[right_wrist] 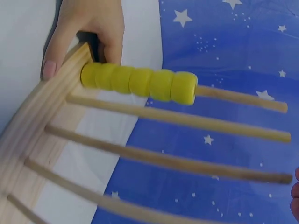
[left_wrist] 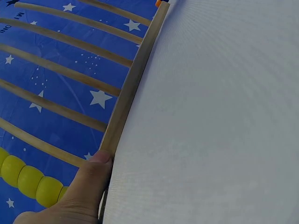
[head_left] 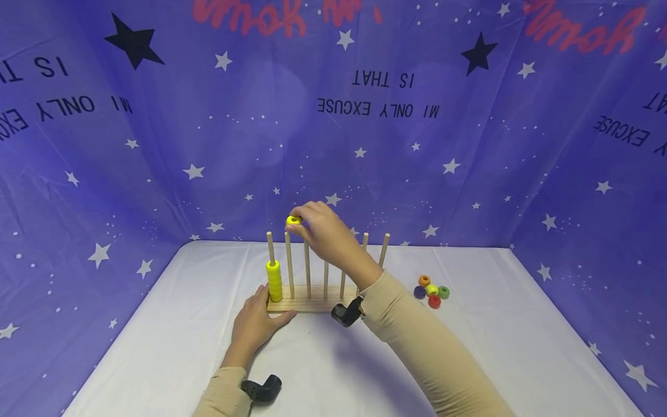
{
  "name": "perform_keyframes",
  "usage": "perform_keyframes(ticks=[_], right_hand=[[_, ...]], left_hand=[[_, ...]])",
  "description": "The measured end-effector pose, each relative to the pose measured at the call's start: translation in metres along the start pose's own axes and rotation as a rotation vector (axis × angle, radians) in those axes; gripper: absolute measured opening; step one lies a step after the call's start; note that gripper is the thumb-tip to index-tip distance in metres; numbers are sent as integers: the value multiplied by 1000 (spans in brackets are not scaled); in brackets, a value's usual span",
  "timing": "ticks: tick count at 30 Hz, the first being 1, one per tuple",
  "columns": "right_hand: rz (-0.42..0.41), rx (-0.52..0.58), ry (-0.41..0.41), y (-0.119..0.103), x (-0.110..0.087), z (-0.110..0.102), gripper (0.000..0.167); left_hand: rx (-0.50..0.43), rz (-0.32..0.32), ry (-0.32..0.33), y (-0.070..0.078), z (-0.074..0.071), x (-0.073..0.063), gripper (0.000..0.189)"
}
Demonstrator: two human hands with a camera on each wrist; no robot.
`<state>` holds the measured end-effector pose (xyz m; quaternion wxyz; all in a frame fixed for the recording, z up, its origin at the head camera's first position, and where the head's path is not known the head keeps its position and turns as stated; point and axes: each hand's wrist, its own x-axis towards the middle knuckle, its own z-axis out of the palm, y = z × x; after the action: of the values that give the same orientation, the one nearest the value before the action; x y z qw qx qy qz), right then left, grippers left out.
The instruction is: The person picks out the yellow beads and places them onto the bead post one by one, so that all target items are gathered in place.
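Note:
A wooden peg rack point(head_left: 302, 306) with a row of upright pegs stands on the table. My left hand point(head_left: 255, 321) grips its left end, the thumb point(left_wrist: 88, 182) along the front edge and the fingers behind. Several yellow beads point(head_left: 274, 281) are stacked on the leftmost peg, whose upper part point(right_wrist: 238, 98) is bare. Above the rack, my right hand point(head_left: 328, 234) pinches one yellow bead point(head_left: 293, 220) between thumb and fingers, right at the tip of the second peg point(head_left: 289, 266) from the left. That hand and forearm hide parts of the pegs on the right.
Right of the rack lies a small group of loose beads: orange point(head_left: 424, 280), dark blue point(head_left: 419, 292), yellow point(head_left: 432, 289), green point(head_left: 443, 292) and red point(head_left: 435, 301). A white cloth point(head_left: 172, 324) covers the table. Purple starred curtains point(head_left: 292, 145) enclose it at back and sides.

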<state>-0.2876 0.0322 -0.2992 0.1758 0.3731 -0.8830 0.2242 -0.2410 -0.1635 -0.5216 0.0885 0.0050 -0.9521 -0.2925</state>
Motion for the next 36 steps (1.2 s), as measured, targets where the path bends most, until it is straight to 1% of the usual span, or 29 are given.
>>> perform_keyframes(ticks=[3,6,11,16,21,30,36], right_hand=[[6,17,-13,-5,5,5,31],[-5,16,-21,-9,9,10,32],[-35,-16,-14,-13,14,17,31],[-34,-9,-12,-18,18,22,30],[-40,1,-15,-22,19,25,31],[-50,25,-17,-24,22,29,30],[-59,21,-24,-24,23,32,29]], left_hand=[[-5,9,4,-1,1,1,103],[-12,11,4,-1,2,2,101],[-15,21,7,-1,2,3,99],[-13,28,10,-1,1,3,98],[-16,19,-1,-2,0,2,99],[-21,28,20,-3,-1,1,98],[-20,28,19,-3,0,2,101]])
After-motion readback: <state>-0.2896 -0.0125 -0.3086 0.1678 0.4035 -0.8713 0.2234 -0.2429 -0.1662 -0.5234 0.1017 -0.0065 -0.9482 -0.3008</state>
